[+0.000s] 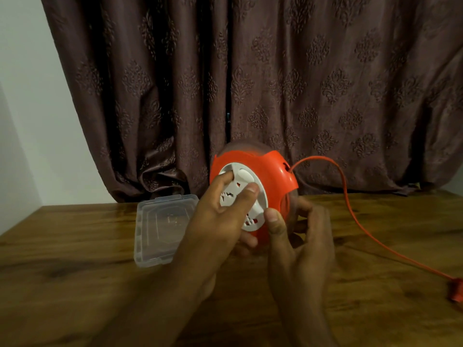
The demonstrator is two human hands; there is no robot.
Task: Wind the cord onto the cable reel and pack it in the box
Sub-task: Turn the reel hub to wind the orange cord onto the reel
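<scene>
Two hands on the cable reel (253,194), held up off the wooden table (75,246), white dial face tilted toward you. Your left hand (215,221) is spread across the white centre disc (243,196), index and middle fingertips (251,189) pressed into its recesses, thumb tucked under the lower edge; looks like that grip is there to spin the disc and draw cord in. Your right hand (298,236) cups the orange housing from the side and back, thumb laid on the rim next to the disc, fingers curled loosely behind; whether they are closed tight on the shell is hard to tell, that side is blurred. Its job seems to be holding the body steady while the disc turns.

Cord (350,204) leaves the slot on the reel's upper right, arcs up, drops to the table and runs off toward the right edge, ending at the orange plug (457,289), which lies flat, well apart from the reel. So a good length is not yet wound; winding step is in hand, roughly early to mid.

Clear plastic box (162,229) sits just left of the reel, behind your left wrist, on the table. Cannot tell whether it is open or lidded. Packing not started.

Watch the loose cord: it could snag on the table edge, or the plug could whip as it nears the slot.

Brown patterned curtain (250,71) hangs behind the table.
</scene>
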